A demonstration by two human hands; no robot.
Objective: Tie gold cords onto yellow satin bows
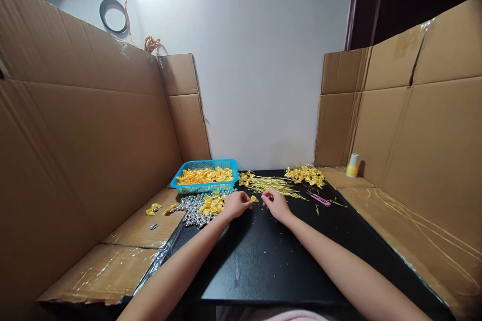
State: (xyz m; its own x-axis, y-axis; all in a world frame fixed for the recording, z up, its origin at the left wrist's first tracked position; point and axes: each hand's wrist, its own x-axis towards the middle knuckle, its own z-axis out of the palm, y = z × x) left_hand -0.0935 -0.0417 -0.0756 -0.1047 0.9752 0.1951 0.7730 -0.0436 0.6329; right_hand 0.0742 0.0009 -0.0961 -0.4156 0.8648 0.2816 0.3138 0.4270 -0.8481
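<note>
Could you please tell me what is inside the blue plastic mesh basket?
The blue plastic mesh basket holds a heap of shiny yellow-orange bow-shaped pieces. They cover its floor, so whatever lies beneath the top layer cannot be seen.

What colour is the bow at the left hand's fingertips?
Yellow: the bow at the left hand shows best in the head view, the only one here.

Left hand (237, 204) and right hand (276, 206): one pair, bare, small in build. Left forearm (188, 267) and right forearm (341, 266): bare, slender, smooth in outline, narrowing toward the hands. Garment (295, 316): pale pink cloth, only a narrow curved strip visible.
</note>
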